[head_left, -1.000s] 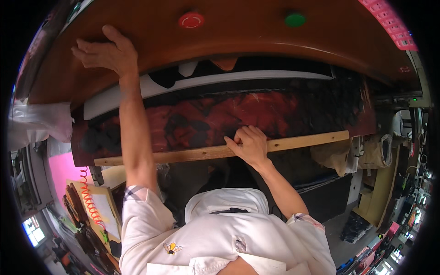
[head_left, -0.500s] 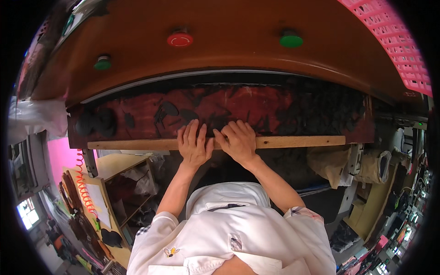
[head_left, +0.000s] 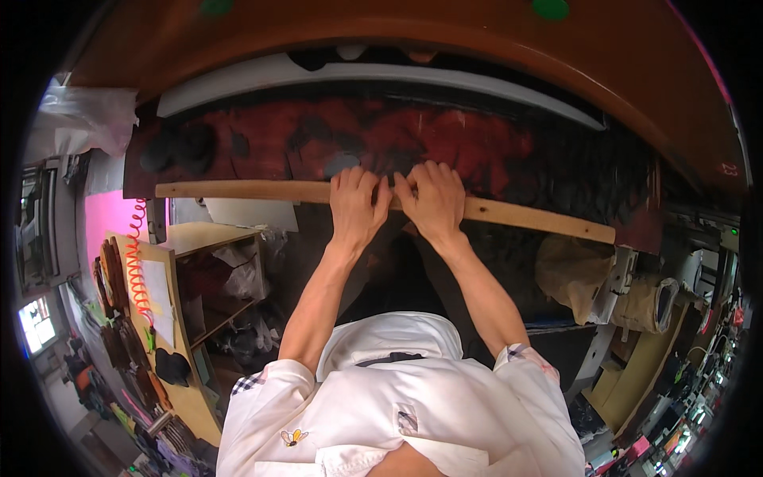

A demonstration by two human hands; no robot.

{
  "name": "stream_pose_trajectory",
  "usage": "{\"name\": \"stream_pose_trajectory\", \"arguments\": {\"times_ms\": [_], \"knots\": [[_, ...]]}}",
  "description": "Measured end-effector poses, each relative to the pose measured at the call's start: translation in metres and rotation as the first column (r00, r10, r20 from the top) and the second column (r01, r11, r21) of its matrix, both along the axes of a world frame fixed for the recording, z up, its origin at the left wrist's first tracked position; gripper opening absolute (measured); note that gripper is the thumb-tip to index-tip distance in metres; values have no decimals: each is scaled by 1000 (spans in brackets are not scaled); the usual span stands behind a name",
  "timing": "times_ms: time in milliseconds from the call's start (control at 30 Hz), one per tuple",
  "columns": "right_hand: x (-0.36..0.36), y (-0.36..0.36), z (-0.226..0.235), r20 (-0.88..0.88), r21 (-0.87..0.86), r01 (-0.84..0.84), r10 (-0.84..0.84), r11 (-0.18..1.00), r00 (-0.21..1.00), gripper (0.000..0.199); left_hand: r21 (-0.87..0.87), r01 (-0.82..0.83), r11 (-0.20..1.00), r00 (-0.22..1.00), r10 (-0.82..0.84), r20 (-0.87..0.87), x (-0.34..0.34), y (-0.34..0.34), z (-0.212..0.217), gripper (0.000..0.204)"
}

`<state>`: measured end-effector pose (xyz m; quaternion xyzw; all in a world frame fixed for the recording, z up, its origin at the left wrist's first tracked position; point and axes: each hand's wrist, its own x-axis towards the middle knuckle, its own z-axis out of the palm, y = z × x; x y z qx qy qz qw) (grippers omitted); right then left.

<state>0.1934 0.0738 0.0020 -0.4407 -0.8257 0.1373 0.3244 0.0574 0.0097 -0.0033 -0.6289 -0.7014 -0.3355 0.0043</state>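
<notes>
Strip point(head_left: 540, 217) is set left-to-right; left hand point(head_left: 358, 204), earlier off it, is laid over beside right hand point(head_left: 435, 199); grip closure cannot be told.

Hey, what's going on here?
A person in a white shirt has both bare hands on a long wooden strip, the left hand and right hand side by side near its middle. The strip runs along the near edge of a dark red surface bearing black pieces. Beyond is a brown panel.
</notes>
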Motion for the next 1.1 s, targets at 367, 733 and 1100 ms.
{"name": "stream_pose_trajectory", "arguments": {"times_ms": [367,733,1100], "knots": [[14,-55,38,-180,6,-35,36,999,983,24,176,27,984,998,-38,58,-5,-35,28,28],[-39,-5,38,156,-167,54,-27,985,987,98,206,-74,976,990,96,-100,0,-72,-3,53],[28,-2,75,-793,-602,-565,-338,565,507,99,-123,25,992,963,9,269,13,-88,62,40]]}}
